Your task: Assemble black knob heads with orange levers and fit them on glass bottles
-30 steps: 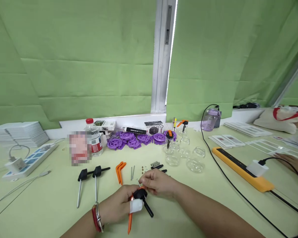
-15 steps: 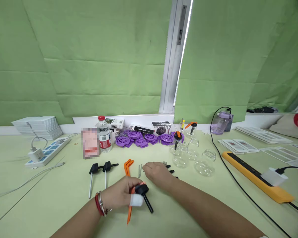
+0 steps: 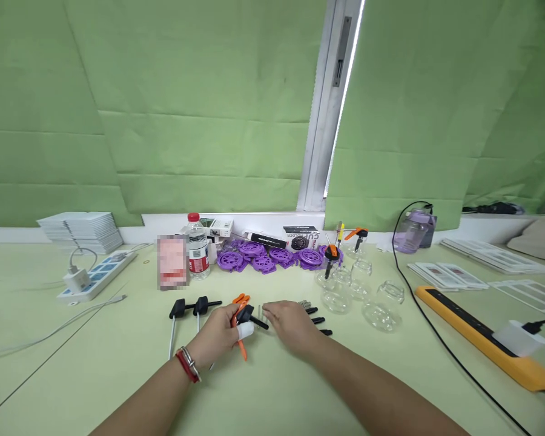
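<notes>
My left hand (image 3: 220,330) is closed around a black-and-orange pump handle part (image 3: 245,316), held just above the green table; a white bandage wraps one fingertip. My right hand (image 3: 289,321) lies palm down on the table to its right, fingers curled over small metal pins and springs (image 3: 304,304); whether it pinches one is hidden. Two black T-handled rods (image 3: 188,309) lie to the left of my left hand. An orange lever (image 3: 242,298) peeks out behind the held part.
Clear glass cups (image 3: 345,293) stand to the right, purple plastic wheels (image 3: 263,257) and a water bottle (image 3: 197,254) behind. A yellow power strip (image 3: 481,336) with black cable lies at right, a white power strip (image 3: 97,275) at left. Stacked white cards (image 3: 79,230) sit far left.
My left hand carried the black-and-orange part forward, away from me. My right hand let go of it and went down onto the small parts on the table. The camera turned left.
</notes>
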A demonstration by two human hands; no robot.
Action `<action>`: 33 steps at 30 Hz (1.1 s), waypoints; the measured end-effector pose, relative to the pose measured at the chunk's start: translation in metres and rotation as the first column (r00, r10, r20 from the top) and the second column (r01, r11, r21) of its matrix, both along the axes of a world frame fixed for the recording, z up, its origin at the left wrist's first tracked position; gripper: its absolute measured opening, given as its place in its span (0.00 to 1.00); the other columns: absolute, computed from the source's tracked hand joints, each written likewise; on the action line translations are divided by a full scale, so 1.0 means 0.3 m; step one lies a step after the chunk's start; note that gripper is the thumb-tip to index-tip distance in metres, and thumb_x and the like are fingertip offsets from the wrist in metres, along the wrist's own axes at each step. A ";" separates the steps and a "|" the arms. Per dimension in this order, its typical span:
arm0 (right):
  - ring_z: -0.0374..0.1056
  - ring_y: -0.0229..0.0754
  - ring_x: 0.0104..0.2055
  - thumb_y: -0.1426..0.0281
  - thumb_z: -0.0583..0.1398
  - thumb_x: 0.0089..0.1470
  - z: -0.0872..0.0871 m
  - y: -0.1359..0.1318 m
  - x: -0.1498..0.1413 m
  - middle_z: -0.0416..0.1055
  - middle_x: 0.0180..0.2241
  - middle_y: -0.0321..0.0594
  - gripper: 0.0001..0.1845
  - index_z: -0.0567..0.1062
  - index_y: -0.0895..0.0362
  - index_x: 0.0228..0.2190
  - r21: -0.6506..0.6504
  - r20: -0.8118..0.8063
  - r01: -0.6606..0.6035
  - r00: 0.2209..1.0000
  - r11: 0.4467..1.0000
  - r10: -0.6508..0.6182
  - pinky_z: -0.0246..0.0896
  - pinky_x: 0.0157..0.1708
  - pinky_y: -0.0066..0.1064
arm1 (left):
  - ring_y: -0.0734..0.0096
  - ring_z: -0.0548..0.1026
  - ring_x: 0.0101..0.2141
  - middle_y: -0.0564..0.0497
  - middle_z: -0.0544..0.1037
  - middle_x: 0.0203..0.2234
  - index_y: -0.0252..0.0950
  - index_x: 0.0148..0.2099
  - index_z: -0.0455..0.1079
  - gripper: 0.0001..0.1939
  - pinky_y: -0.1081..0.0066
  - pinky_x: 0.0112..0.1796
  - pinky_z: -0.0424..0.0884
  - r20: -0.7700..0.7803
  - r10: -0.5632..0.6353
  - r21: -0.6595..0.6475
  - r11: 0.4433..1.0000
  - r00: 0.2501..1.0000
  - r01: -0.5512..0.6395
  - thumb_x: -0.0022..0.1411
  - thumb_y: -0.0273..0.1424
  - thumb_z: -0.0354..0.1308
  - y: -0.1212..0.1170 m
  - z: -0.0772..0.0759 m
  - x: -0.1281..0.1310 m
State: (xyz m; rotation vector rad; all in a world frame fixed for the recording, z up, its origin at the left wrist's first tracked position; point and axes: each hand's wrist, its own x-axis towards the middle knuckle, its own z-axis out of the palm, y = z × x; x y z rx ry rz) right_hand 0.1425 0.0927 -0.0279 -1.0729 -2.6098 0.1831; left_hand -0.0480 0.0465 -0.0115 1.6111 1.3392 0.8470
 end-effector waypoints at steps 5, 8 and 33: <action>0.57 0.33 0.22 0.66 0.51 0.57 0.003 -0.023 0.002 0.64 0.20 0.32 0.13 0.70 0.57 0.25 -0.393 -0.331 -0.056 0.940 0.918 -0.085 0.47 0.22 0.24 | 0.78 0.57 0.20 0.59 0.60 0.19 0.35 0.33 0.63 0.15 0.76 0.21 0.55 0.009 -0.012 0.076 0.997 1.000 0.011 0.53 0.42 0.58 0.001 -0.001 -0.001; 0.57 0.34 0.21 0.66 0.50 0.56 0.038 0.008 0.030 0.63 0.19 0.33 0.14 0.68 0.58 0.24 -0.403 -0.444 0.092 0.851 0.911 -0.282 0.48 0.22 0.25 | 0.75 0.61 0.21 0.57 0.64 0.20 0.35 0.32 0.64 0.16 0.74 0.24 0.58 -0.159 0.087 0.157 0.986 0.983 -0.062 0.59 0.43 0.50 0.008 0.014 -0.032; 0.62 0.36 0.25 0.70 0.51 0.57 0.110 -0.068 0.026 0.69 0.22 0.35 0.12 0.71 0.57 0.25 -0.255 -0.277 -0.030 0.960 0.966 -0.044 0.49 0.26 0.25 | 0.58 0.64 0.53 0.40 0.62 0.56 0.40 0.65 0.44 0.30 0.62 0.49 0.64 -0.554 0.118 0.492 0.845 0.824 0.210 0.63 0.36 0.47 -0.031 0.023 0.011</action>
